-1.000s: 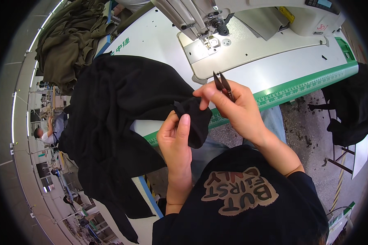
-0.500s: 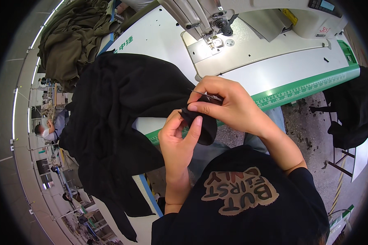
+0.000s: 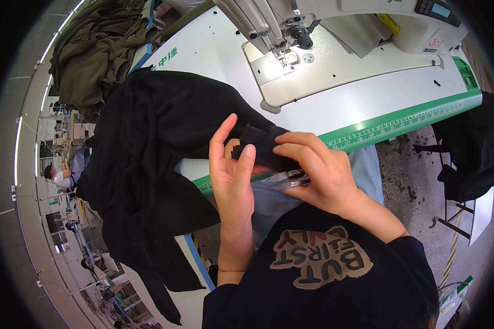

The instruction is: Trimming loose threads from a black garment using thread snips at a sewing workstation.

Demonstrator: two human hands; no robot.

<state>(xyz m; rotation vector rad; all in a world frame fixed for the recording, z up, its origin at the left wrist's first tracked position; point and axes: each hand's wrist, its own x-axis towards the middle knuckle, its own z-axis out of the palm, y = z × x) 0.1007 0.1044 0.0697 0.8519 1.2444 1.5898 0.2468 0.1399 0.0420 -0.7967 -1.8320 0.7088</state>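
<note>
A large black garment lies over the left side of a white sewing table and hangs off its near edge. My left hand pinches a small folded corner of the black fabric between thumb and fingers. My right hand rests against the same corner and grips small metal thread snips, blades pointing left toward my left palm. Both hands sit just in front of the table's green ruler edge.
A sewing machine head with a lit needle plate stands at the table's back. An olive fabric pile lies at upper left. A dark chair with black cloth stands on the right. Another person works far left.
My right hand has dropped from above the table edge down to the fabric corner, bringing the snips with it. My left hand has shifted slightly and kept its grip on the fabric.
</note>
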